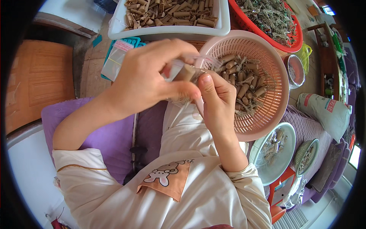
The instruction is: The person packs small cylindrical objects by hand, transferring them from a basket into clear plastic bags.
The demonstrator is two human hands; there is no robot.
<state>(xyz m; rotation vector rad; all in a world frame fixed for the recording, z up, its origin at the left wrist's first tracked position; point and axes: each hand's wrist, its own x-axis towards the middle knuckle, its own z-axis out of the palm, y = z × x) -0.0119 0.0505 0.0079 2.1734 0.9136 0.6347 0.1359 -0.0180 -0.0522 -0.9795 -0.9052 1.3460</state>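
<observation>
Cushion (110, 137), purple, is lying under both forearms, w/ the person's cream sleeves resting across it. Beyond the hands, a white tray (225, 23) is holding a heap of brown paper tubes, and a red basket (295, 38) further right of it is carrying greyish stringy bits. Just right of the right hand, a pink slotted basket (267, 114) is sitting, w/ more short brown tubes (244, 80) and fibres lying in its bowl. Below and right of that hand, a pale round plate (284, 164) is holding a few wrapped pieces, w/ a small green sieve (307, 156) beside it. Left of the left hand, a stack of clear zip bags (116, 59) is lying on a teal item.

Left hand (146, 78) is closing thumb and fingers on a small clear bag (175, 70), gripping it at the top. Right hand (217, 101) is pinching the same bag from the other side, thumb pressing up near a brown tube (186, 72) that's sitting partly inside the bag, btwn both hands and just in front of the pink basket's rim.
</observation>
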